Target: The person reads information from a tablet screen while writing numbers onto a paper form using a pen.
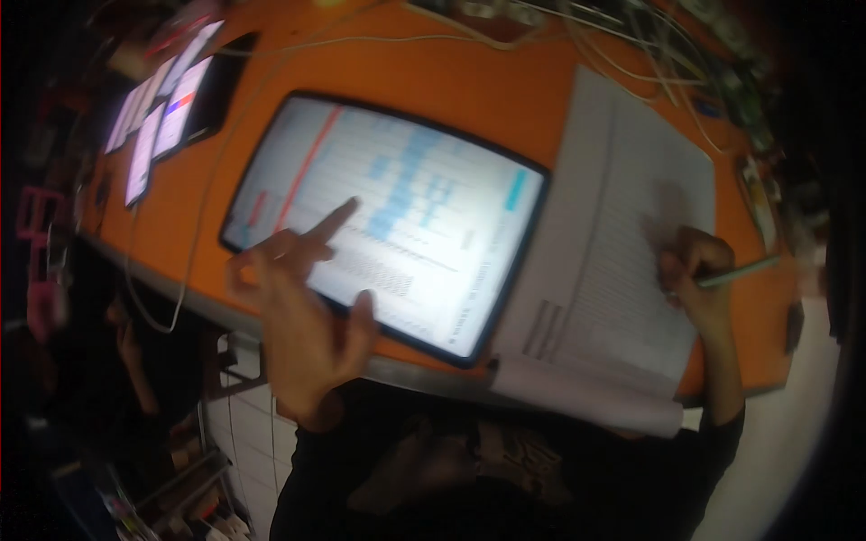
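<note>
Left hand (307,320) spread, index extended over tablet (465,270), centre-left of frame. Right hand (695,266) pinches pen (744,270) on notebook (609,234), right side.

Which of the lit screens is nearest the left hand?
The large tablet: the left hand is over it, while the smaller lit screens lie apart, at the picture's upper left.

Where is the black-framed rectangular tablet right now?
In the head view, the tablet lies left of centre on the orange tabletop, partly beneath the left hand and left of the white paper notebook.
</note>
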`<state>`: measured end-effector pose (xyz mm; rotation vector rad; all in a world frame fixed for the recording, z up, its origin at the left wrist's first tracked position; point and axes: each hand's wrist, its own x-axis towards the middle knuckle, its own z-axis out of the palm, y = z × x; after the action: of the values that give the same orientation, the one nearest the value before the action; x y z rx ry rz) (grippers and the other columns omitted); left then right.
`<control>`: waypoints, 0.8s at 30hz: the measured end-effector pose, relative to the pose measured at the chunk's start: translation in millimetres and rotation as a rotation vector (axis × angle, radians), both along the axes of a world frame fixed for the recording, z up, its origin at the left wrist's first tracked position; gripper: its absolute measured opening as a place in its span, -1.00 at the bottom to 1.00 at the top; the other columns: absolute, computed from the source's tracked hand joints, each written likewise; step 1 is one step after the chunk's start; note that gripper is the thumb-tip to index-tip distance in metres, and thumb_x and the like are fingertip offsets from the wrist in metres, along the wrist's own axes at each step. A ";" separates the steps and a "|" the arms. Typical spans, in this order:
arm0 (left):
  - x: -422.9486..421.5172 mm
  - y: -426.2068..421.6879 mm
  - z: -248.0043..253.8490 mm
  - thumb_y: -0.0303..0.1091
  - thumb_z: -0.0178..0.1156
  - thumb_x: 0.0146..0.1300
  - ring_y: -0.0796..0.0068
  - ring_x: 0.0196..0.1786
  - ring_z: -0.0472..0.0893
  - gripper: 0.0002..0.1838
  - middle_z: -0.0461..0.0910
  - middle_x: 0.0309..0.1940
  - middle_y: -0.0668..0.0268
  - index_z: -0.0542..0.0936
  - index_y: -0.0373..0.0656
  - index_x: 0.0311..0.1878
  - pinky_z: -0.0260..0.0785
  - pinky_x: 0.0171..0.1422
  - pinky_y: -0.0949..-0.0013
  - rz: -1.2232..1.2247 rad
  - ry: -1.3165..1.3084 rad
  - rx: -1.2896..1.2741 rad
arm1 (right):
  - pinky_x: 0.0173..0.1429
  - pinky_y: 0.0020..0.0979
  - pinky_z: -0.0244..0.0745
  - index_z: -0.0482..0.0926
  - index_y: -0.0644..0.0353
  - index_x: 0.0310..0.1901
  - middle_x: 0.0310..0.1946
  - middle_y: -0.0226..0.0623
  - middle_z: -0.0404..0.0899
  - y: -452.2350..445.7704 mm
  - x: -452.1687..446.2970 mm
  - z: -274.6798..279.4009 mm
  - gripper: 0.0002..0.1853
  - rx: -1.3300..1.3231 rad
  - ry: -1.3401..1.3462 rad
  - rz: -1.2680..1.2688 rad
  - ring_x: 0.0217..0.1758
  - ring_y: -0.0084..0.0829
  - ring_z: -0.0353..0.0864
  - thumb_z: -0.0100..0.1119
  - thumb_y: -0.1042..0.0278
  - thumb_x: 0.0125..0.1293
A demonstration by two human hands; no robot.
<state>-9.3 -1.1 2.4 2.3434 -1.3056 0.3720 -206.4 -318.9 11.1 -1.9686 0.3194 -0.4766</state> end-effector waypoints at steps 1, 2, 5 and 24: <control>0.9 0.5 -5.0 -0.32 0.00 0.01 0.33 0.03 0.27 -0.46 0.54 0.00 0.04 0.15 -0.24 0.09 -0.12 0.26 0.20 0.000 0.027 -0.043 | -0.71 -0.64 0.14 0.14 0.10 -0.73 -0.75 -0.45 0.30 1.2 1.1 2.3 -0.56 0.021 -0.007 0.007 -0.78 -0.71 0.31 0.15 0.70 0.08; 1.6 0.3 -8.7 -0.34 -0.01 0.02 0.30 0.05 0.25 -0.47 0.53 0.01 0.02 0.13 -0.21 0.09 -0.02 0.22 0.20 0.005 0.051 -0.084 | -0.71 -0.64 0.14 0.14 0.10 -0.73 -0.75 -0.45 0.30 -0.1 -0.5 3.0 -0.56 0.008 0.004 -0.026 -0.78 -0.71 0.31 0.15 0.70 0.08; 0.9 -1.7 -7.5 -0.32 -0.03 0.07 0.29 0.08 0.26 -0.53 0.51 0.04 0.03 0.16 -0.17 0.07 0.14 0.14 0.21 0.020 0.025 -0.083 | -0.68 -0.64 0.13 0.14 0.10 -0.74 -0.75 -0.46 0.31 -1.7 -1.2 3.4 -0.55 0.004 0.035 -0.003 -0.78 -0.71 0.32 0.17 0.69 0.09; -2.4 -3.1 -4.7 -0.18 -0.01 0.15 0.34 0.07 0.23 -0.59 0.48 0.13 0.06 0.16 -0.09 0.01 0.07 0.20 0.24 0.084 0.011 -0.006 | -0.66 -0.65 0.13 0.13 0.10 -0.75 -0.75 -0.47 0.32 -2.4 -1.8 3.3 -0.54 0.022 0.032 0.039 -0.76 -0.73 0.32 0.18 0.67 0.09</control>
<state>-11.7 -4.3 -2.3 2.3975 -1.2015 0.3874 -208.2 -321.2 14.4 -1.9596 0.3047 -0.4154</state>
